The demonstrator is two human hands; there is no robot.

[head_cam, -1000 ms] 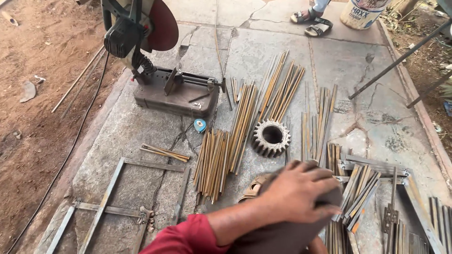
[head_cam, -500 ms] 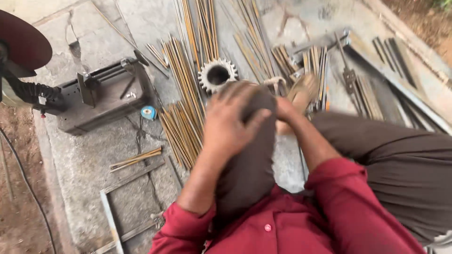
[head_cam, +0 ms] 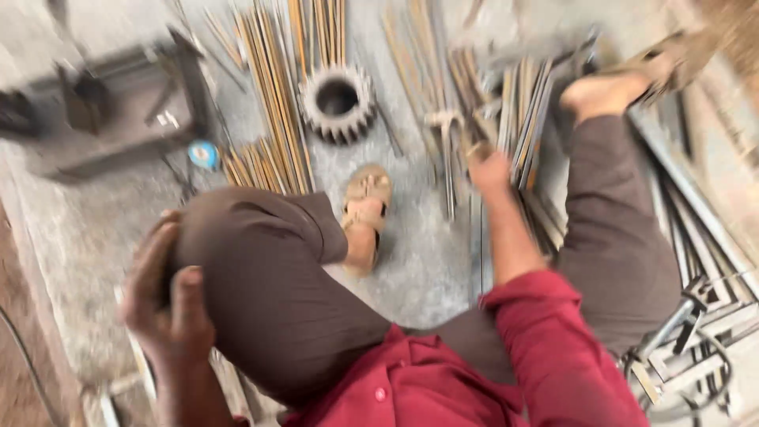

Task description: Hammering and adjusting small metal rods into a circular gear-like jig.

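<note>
At the far left sits a dark grey metal machine base [head_cam: 111,107], blurred, on the concrete floor [head_cam: 411,269]. Just right of its near corner lies a small round blue object [head_cam: 204,154], the only bright-coloured item on the ground; any marking on it is too smeared to make out.

Nearer, at the left, the person's left hand [head_cam: 162,304] rests on their own bent knee in brown trousers [head_cam: 253,269], fingers spread and lying flat over the cloth, thumb on the near side, clasping nothing but the knee.

Beyond the knee, a bundle of thin rusty rods [head_cam: 273,103] lies fanned out running near to far, and just right of it a toothed steel gear [head_cam: 337,101] lies flat with its hole upward. Near the gear, a tan sandal [head_cam: 365,207] is on the person's foot.

Further right, the right hand [head_cam: 488,168] reaches down into a second heap of grey rods and flat bars [head_cam: 522,111]. Its fingers are curled among them, but blur hides whether they actually grip one. At the far right lie welded steel frames [head_cam: 696,316].
</note>
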